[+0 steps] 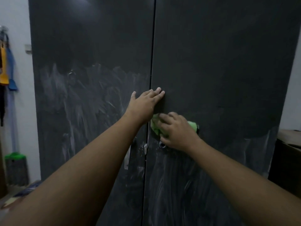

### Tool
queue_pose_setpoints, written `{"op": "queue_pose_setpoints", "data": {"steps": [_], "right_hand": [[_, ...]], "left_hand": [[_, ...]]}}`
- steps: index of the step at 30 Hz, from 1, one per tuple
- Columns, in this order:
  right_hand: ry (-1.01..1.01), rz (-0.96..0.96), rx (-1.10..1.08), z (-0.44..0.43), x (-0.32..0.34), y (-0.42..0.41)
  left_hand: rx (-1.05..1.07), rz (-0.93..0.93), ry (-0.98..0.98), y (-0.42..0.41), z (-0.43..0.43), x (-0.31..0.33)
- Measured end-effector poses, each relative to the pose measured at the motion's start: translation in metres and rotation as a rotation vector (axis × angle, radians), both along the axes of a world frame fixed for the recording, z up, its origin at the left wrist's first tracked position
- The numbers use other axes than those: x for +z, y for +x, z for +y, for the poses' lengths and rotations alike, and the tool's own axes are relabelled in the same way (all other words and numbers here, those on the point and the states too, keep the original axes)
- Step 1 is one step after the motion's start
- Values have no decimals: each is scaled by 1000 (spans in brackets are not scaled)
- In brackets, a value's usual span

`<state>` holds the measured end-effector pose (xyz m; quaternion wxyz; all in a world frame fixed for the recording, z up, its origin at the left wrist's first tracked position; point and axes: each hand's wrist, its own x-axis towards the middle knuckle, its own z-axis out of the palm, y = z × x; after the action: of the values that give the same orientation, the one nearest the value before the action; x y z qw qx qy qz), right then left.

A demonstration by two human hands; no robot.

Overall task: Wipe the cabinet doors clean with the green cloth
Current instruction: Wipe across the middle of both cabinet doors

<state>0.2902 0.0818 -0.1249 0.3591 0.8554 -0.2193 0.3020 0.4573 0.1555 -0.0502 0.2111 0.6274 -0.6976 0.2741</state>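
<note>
A tall dark cabinet fills the view, with a left door point(91, 95) streaked by whitish smears and a right door point(228, 70) that looks darker above and streaked low down. My left hand point(145, 105) lies flat with straight fingers across the seam between the doors. Just below it, my right hand point(177, 131) presses the bunched green cloth point(156, 124) against the right door near the seam; the cloth shows at both sides of the hand. A round keyhole point(162, 145) sits under the right hand.
Clothes point(6, 69) hang on the white wall at the left, with a green-headed broom point(15, 167) standing below them. A dark wooden piece of furniture point(286, 160) stands close to the cabinet's right side.
</note>
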Motion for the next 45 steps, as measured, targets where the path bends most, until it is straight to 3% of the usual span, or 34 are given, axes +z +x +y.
{"op": "queue_pose_setpoints", "data": {"steps": [5, 8, 13, 15, 17, 19, 23, 29, 33, 35, 41, 45], "right_hand": [[4, 163, -57, 10, -16, 18], [15, 361, -140, 20, -24, 37], [67, 383, -142, 18, -19, 43], [88, 250, -14, 10, -9, 27], [78, -14, 104, -4, -8, 2], [19, -157, 89, -12, -16, -19], [-25, -168, 136, -21, -44, -50], [60, -27, 174, -30, -54, -70], [0, -377, 155, -29, -24, -71], [-52, -434, 99, -31, -21, -70], [-271, 6, -71, -35, -60, -103], [-357, 64, -53, -38, -80, -123]], "left_hand": [[17, -8, 4, 0, -4, -4], [19, -10, 0, -1, -3, -3], [45, -18, 12, -4, -1, -3], [45, -6, 11, -5, -2, -4], [35, 8, 15, -6, -3, -6], [36, 11, 4, -8, -3, -9], [78, 6, -35, -15, -6, -16], [0, 101, 67, -25, -2, -24], [-21, 129, 81, -28, -5, -27], [-29, 148, 80, -30, -7, -29], [-60, 188, 89, -36, -8, -34], [-45, 175, 64, -39, -10, -38]]}}
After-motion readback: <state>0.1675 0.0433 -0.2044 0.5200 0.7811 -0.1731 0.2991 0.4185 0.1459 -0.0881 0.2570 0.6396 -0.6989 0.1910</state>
